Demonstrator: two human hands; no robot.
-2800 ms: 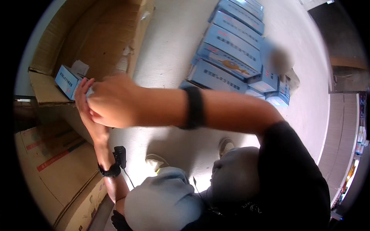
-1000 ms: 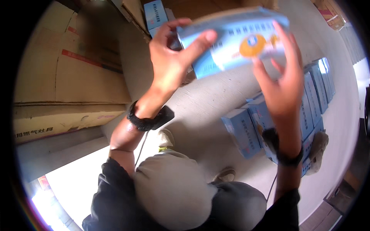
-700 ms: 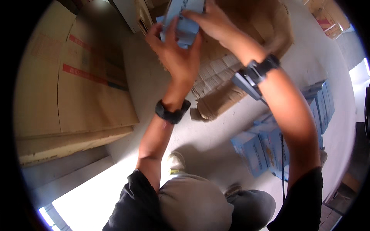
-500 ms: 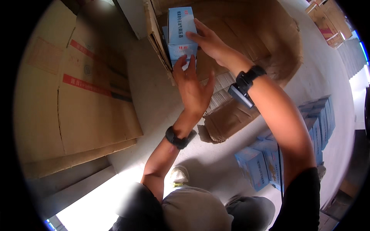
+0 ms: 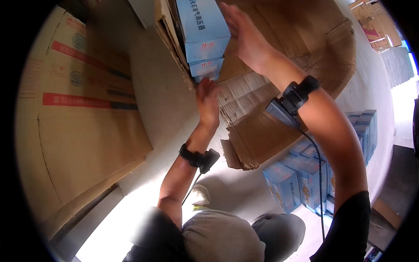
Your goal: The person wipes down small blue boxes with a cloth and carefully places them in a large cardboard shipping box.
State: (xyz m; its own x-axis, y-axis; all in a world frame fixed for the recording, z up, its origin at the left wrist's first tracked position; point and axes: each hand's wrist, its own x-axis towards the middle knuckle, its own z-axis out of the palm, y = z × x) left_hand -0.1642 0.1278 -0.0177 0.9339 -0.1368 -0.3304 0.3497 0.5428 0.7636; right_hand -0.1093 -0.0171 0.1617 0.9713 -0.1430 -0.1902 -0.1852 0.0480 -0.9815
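Note:
Two blue printed cartons, an upper one [image 5: 203, 26] and a lower one [image 5: 203, 69], sit stacked along the left wall of an open brown cardboard box [image 5: 288, 26]. My right hand [image 5: 244, 37] is open beside the upper carton's right side, its fingers stretched out along it. My left hand [image 5: 207, 98] is at the near end of the lower carton, fingertips touching it, fingers loosely bent and slightly apart. Both wrists carry black strapped devices with cables.
Several blue cartons [image 5: 283, 185] are stacked on the pale floor at right, below my right forearm. Large brown cartons with red stripes [image 5: 83, 139] stand at left. Another brown carton [image 5: 371, 26] is at upper right. A torn flap [image 5: 257, 139] hangs toward me.
The blue carton, held tilted between both hands a second ago, now lies on another in the box. My right fingers have loosened and straightened; my left hand's fingers have drawn closer together.

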